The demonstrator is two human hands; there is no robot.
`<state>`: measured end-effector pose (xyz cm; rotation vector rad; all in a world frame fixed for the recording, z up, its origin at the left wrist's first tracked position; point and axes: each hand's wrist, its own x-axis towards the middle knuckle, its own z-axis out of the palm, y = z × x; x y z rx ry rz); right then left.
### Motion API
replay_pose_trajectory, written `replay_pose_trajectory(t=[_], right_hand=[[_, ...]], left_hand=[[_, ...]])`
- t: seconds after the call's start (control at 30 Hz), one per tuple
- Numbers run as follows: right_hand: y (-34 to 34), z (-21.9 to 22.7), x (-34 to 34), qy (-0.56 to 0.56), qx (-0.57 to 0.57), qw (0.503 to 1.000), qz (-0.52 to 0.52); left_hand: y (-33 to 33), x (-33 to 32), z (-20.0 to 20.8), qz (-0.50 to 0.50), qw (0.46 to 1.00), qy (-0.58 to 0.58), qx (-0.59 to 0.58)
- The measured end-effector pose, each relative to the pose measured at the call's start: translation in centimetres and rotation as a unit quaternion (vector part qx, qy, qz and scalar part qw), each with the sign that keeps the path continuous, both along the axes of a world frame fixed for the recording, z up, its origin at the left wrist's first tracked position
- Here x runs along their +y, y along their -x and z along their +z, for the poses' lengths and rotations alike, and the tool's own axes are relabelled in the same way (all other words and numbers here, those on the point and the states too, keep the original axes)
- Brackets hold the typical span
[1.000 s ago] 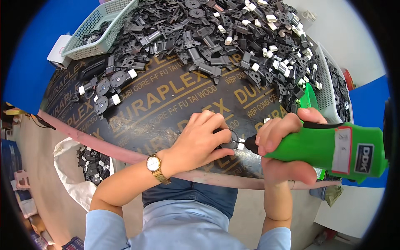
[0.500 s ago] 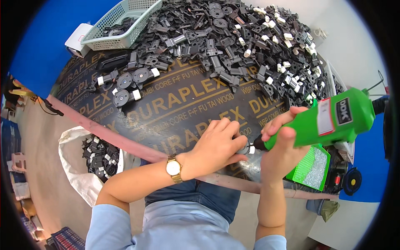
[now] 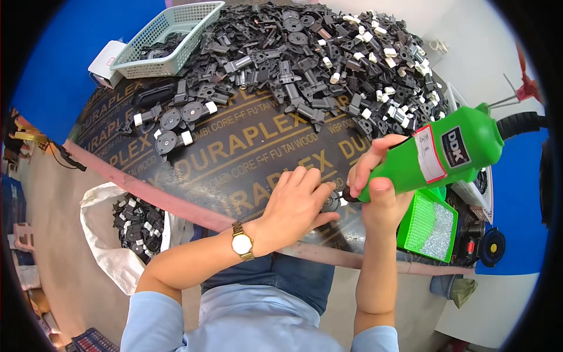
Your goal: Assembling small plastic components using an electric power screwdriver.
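Gripping a green driver (image 3: pixel 404 166) (dark lettered label (image 3: pixel 456 147)), right fingers (image 3: pixel 368 161); left fingers (image 3: pixel 319 193) apparently holding a dark disc (image 3: pixel 332 203).

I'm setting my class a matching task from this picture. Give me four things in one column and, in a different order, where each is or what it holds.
Things:
1. Green power tool
2. Dark round part
3. White sack
4. Green tray

Places and states:
A. Holds small silvery pieces
B. Gripped in the right hand
C. Holds black and white parts
D. At the fingertips of the left hand

Pairs: 1-B, 2-D, 3-C, 4-A
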<state>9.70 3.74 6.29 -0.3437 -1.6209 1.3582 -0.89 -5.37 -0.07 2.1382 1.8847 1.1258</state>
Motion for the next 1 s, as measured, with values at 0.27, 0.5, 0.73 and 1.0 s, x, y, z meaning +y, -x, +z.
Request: replay_pose_trajectory(t=[0.27,0.5,0.73,1.0], right_hand=[[-0.9,0.2,1.2,-0.005,-0.013,0.998,0.067],[-0.1,-0.9,0.3,-0.003,0.010,1.000,-0.019],[-0.8,-0.6,-0.5,-0.066,-0.003,0.993,-0.096],[-9.3,1.4,1.8,0.031,0.183,0.978,-0.093]], left_hand=[[0.4,0.5,0.3,-0.038,0.999,0.026,-0.024],[0.3,0.5,0.5,-0.042,0.999,0.020,-0.024],[0.1,0.8,0.3,-0.072,0.993,0.046,-0.076],[7.7,-8.5,5.3,-0.020,0.979,0.180,-0.097]])
